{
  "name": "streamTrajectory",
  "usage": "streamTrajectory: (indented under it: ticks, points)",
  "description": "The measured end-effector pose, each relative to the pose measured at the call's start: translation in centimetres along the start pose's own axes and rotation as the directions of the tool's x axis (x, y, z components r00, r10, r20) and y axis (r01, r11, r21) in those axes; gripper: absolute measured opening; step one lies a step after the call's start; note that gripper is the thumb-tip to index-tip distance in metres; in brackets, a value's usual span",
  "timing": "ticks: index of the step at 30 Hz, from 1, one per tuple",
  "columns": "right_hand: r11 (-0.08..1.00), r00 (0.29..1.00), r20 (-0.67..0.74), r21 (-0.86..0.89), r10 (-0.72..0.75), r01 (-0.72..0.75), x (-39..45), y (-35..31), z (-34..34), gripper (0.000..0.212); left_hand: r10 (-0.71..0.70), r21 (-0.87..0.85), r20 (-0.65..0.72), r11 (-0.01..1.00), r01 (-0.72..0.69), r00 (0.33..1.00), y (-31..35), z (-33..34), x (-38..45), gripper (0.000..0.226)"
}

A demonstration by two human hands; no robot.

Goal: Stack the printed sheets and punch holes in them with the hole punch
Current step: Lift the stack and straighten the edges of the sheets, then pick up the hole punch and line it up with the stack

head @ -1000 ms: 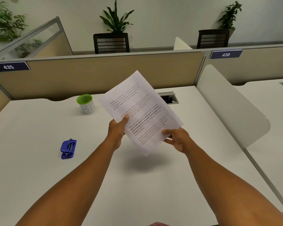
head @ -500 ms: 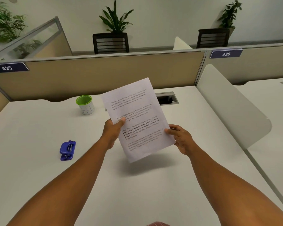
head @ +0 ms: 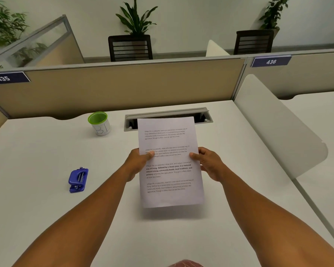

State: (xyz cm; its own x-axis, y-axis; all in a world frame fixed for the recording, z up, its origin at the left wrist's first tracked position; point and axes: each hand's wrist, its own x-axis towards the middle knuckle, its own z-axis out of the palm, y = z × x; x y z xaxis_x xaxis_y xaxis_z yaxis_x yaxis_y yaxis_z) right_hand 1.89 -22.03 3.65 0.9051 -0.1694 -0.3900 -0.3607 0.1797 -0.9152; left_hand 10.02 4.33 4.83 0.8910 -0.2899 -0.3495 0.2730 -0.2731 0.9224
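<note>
Sheets (head: 170, 160) held upright above desk (head: 37, 199), left hand (head: 138, 160) pinching left edge, right hand (head: 207, 162) pinching right edge, thumbs on printed face, punch (head: 78, 179) well left of grip, untouched, cup (head: 99, 123) beyond left hand

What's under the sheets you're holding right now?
Under the printed sheets, held off the desk by the left hand and right hand, only bare white desk and their shadow show. The cable tray is partly covered by their top edge.
</note>
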Motion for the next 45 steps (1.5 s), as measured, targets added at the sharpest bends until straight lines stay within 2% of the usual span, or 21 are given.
streamTrajectory:
  ticks: [4,9,11,16,24,28,31,34,36,42,45]
  points:
    - [0.999,0.999,-0.033,-0.055,0.001,-0.002,0.5,0.8,-0.1,0.023,-0.022,0.010,0.001,1.000,0.022,1.000,-0.7,0.0,0.6,0.028]
    - [0.996,0.996,-0.094,-0.084,-0.004,-0.004,1.2,1.7,-0.4,0.019,-0.070,-0.083,-0.041,0.994,0.067,0.997,-1.7,-0.4,1.5,0.020]
    - [0.995,0.993,-0.121,-0.097,-0.010,-0.002,1.6,2.0,-0.5,0.020,-0.098,-0.115,-0.125,0.990,0.084,0.987,-2.4,-1.0,1.9,0.017]
    - [0.991,0.986,-0.167,-0.135,-0.018,-0.004,2.6,3.0,-0.5,0.017,-0.128,-0.071,-0.362,0.991,0.110,0.923,-5.0,-4.4,2.4,0.006]
    - [0.986,0.987,-0.162,-0.162,0.001,-0.028,3.9,4.4,0.8,0.015,-0.076,0.110,-0.608,0.978,0.178,0.790,-8.4,-11.4,2.6,0.017]
    - [0.982,0.986,-0.169,-0.183,0.007,-0.038,4.4,4.8,1.4,0.014,0.023,0.244,-0.742,0.940,0.237,0.670,-9.3,-14.1,1.8,0.023]
    - [0.981,0.985,-0.172,-0.191,0.011,-0.045,4.7,5.0,1.8,0.014,-0.001,0.240,-0.829,0.903,0.357,0.559,-9.8,-15.7,1.4,0.023]
    - [0.979,0.984,-0.175,-0.199,0.015,-0.050,5.0,5.0,2.2,0.017,-0.076,0.177,-0.870,0.875,0.451,0.488,-10.1,-16.8,1.1,0.030]
    - [0.978,0.983,-0.180,-0.203,0.022,-0.059,5.1,5.0,2.4,0.017,-0.129,0.134,-0.876,0.860,0.492,0.465,-10.6,-17.6,1.0,0.034]
    - [0.975,0.978,-0.204,-0.209,0.038,-0.082,5.5,5.0,3.3,0.015,-0.268,0.024,-0.831,0.858,0.512,0.488,-12.3,-19.7,1.4,0.030]
    - [0.975,0.979,-0.202,-0.206,0.039,-0.081,5.6,5.0,3.7,0.013,-0.320,-0.012,-0.820,0.838,0.545,0.474,-12.5,-20.0,1.4,0.039]
